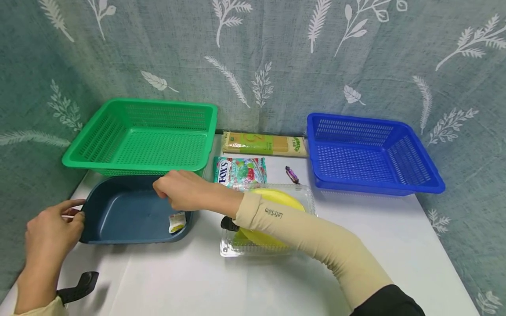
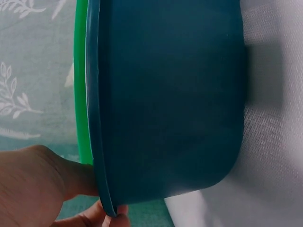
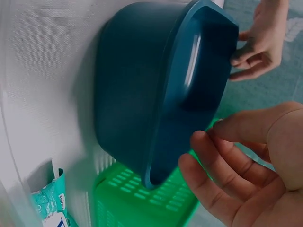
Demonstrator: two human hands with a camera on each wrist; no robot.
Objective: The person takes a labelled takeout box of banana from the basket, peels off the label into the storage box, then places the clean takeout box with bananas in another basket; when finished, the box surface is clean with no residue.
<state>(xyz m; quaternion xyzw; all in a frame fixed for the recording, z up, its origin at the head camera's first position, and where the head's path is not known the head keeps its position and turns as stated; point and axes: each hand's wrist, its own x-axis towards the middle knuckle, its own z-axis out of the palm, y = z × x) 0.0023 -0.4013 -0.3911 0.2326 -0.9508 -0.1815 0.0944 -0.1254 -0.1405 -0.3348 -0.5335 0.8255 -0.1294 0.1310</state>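
Here's the dark blue basin (image 1: pixel 132 208), left side of the table (image 1: pixel 178 281), left hand (image 1: pixel 55 230) pinching its left rim! Right hand (image 1: pixel 183 191) over its right end, fingers bent; whether they pinch anything, I can't tell. Small packet (image 1: pixel 177 222) inside, right. Green basket (image 1: pixel 138 166) far left, blue basket (image 1: pixel 371 185) far right.

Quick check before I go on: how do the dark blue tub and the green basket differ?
The dark blue tub has solid, smooth walls, while the green basket is perforated. The dark blue tub sits nearer the person than the green basket. The left hand grips the dark blue tub, which has a small packet inside; neither hand grips the green basket. Both are open-topped.
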